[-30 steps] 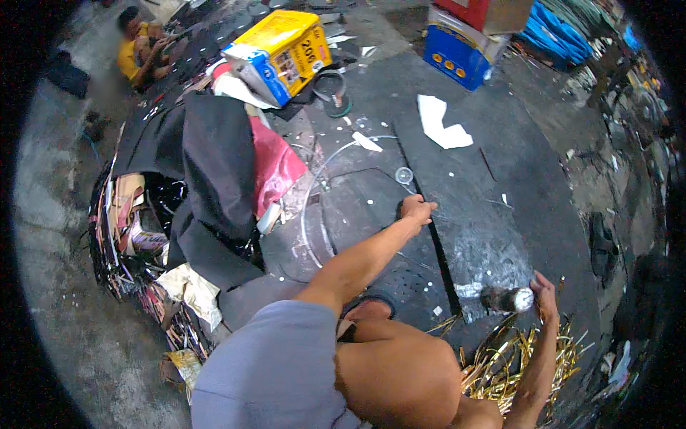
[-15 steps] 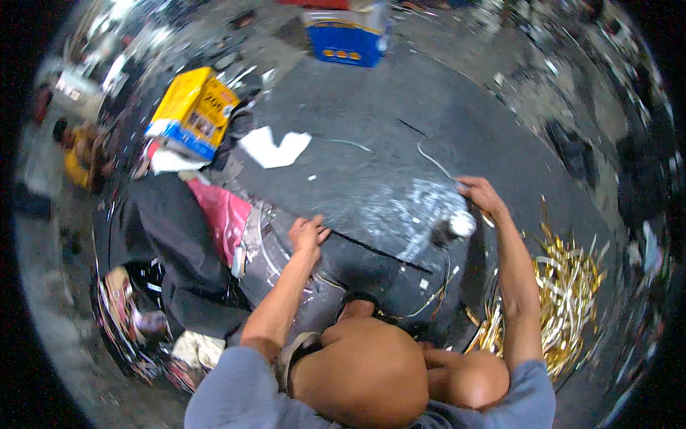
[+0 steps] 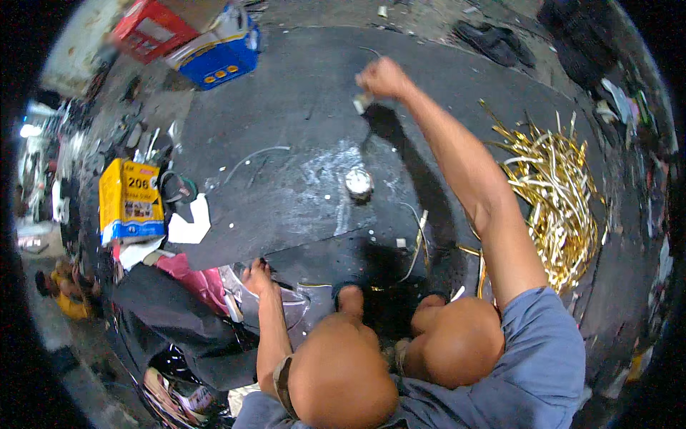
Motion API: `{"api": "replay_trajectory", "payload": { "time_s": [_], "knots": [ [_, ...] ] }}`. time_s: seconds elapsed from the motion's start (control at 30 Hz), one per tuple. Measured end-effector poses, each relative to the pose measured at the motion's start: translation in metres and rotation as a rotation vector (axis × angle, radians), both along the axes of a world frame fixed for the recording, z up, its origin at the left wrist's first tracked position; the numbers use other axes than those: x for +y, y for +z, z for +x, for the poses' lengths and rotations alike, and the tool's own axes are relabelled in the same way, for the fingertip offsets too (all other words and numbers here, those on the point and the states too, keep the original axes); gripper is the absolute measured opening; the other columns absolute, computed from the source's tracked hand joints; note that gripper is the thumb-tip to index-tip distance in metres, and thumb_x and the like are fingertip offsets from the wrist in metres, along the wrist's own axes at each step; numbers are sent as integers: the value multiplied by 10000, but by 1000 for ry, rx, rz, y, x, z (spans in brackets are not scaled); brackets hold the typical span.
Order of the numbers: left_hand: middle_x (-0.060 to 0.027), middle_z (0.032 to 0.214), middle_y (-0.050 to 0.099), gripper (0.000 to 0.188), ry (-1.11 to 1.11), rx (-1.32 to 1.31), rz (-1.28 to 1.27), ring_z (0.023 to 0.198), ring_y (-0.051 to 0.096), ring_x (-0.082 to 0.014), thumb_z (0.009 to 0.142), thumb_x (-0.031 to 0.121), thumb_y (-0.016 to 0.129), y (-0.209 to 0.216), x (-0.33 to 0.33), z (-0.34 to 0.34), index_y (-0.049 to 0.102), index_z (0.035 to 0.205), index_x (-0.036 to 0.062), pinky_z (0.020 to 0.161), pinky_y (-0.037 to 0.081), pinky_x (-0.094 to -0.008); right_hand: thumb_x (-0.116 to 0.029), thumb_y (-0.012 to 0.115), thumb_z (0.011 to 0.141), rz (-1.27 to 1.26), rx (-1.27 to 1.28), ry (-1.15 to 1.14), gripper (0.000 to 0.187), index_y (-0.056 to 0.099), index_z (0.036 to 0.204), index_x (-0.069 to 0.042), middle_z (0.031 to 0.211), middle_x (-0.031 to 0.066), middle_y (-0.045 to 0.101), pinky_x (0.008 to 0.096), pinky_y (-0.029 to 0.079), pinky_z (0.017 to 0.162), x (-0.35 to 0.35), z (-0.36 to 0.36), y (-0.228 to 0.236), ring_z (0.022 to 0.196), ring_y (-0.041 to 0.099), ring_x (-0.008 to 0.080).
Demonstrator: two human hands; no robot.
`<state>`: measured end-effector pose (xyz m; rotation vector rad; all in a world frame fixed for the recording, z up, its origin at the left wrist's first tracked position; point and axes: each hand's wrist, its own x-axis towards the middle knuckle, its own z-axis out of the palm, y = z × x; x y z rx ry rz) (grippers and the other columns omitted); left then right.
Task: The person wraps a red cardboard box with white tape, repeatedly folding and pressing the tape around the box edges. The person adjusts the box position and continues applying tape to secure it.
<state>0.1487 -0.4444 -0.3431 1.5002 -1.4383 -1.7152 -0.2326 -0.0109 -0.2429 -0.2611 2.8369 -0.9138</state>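
Note:
My right hand (image 3: 384, 77) is closed in a fist over the far part of a black sheet (image 3: 314, 79), blurred by motion. A small pale block-like piece (image 3: 361, 103) sticks out below its fingers; its kind is too blurred to tell. My left hand (image 3: 259, 277) rests by the sheet's near left edge, where a thin dark line runs off to the right. Its fingers are bent, and what they pinch is too small to make out. A round white-topped tin (image 3: 358, 184) stands mid-sheet amid whitish smears.
Gold and white strips (image 3: 561, 193) lie heaped at the right. A yellow box (image 3: 132, 200), white scrap (image 3: 190, 222), pink sheet (image 3: 193, 282) and black cloth (image 3: 171, 322) are at the left. A blue box (image 3: 221, 61) stands at the back. Another person (image 3: 71, 289) sits far left.
My right hand has swung far forward and left, away from beside the tin. My view has turned right, so the boxes sit further left. My left hand appears lower in view.

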Motion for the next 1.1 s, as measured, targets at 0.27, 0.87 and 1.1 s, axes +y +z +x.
{"api": "replay_trajectory", "payload": {
  "time_s": [0.27, 0.87, 1.1],
  "knots": [
    [-9, 821, 645, 19, -1213, 116, -361, 773, 559, -77, 921, 12, 694, 102, 149, -5, 711, 930, 13, 718, 487, -265, -483, 749, 865, -82, 279, -29, 451, 788, 1036, -67, 881, 182, 769, 453, 596, 776, 86, 67, 91, 812, 750, 343],
    [-154, 1517, 472, 912, -2152, 278, 35, 1363, 510, -273, 600, 161, 976, 84, 267, -16, 574, 1407, 26, 1099, 471, -406, -215, 653, 873, -665, -152, 159, 232, 698, 923, 6, 802, 187, 706, 445, 529, 648, 21, 416, -13, 692, 675, 314],
    [-40, 748, 639, 335, -2318, -99, 33, 697, 593, -155, 1064, 263, 523, 108, 266, -16, 698, 896, 32, 643, 466, -309, -300, 720, 828, -603, 2, 63, 348, 709, 1002, 2, 881, 218, 706, 495, 555, 759, 16, 410, 47, 822, 700, 377]
  ]
}}
